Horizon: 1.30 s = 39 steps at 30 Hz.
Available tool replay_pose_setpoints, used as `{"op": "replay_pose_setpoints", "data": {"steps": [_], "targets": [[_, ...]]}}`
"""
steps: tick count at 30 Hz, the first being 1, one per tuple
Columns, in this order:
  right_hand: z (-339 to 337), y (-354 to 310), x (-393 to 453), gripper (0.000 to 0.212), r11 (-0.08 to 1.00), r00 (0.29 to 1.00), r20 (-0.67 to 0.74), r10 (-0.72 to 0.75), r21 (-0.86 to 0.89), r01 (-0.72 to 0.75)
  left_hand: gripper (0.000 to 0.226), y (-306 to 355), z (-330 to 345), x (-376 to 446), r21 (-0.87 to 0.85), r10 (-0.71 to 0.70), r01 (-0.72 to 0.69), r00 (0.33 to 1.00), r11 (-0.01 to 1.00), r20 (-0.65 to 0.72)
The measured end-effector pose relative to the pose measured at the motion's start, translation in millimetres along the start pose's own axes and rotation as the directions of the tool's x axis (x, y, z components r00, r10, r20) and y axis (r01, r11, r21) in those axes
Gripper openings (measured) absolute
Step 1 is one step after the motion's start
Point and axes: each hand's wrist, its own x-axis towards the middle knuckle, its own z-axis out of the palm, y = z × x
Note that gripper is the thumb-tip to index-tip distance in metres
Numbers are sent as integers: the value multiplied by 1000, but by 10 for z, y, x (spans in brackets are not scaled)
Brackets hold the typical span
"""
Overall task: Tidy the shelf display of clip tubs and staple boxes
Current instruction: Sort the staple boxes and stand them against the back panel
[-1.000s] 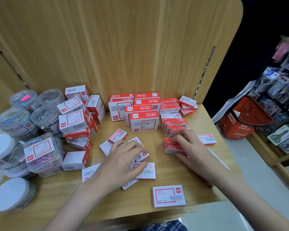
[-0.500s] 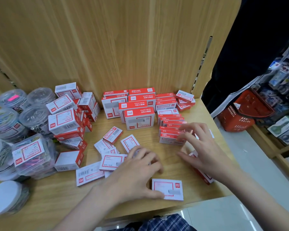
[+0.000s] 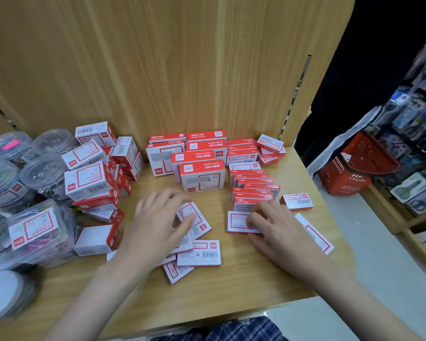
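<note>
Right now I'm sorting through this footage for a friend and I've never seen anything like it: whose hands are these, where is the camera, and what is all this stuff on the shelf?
There is no machine here. A person wears a camera on the head that looks forward and down, so you see their own two bare hands. The wooden shelf is a shop display. On its left stand clear tubs of clips; beside them is a jumbled pile of red and white staple boxes. At the back, larger boxes stand in rows, with a neater row of small boxes to their right. The left hand rests on loose small boxes lying flat; its fingers are blurred. The right hand touches a flat box at the near end of the neat row. A red shopping basket sits off to the right.
</note>
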Motion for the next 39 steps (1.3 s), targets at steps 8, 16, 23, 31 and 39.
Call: {"op": "replay_pose_setpoints", "data": {"steps": [8,16,23,31,39], "targets": [[-97,-363,244,34,960,979,103,-174,237,146,84,-334,-86,-426,-99,-173,191,971,977,163],[58,-496,343,43,912,922,285,-263,385,141,76,-359,-99,-546,-128,-228,271,932,954,281],[2,-485,461,36,911,976,209,-65,412,-27,100,-287,-182,-545,-79,-241,265,943,961,230],[162,-862,834,50,966,962,216,167,159,-204,107,-200,-246,-550,1,-268,278,927,961,260],[-89,-861,893,40,947,950,271,156,234,-222,88,-199,-247,-546,11,-308,319,906,948,290]]}}
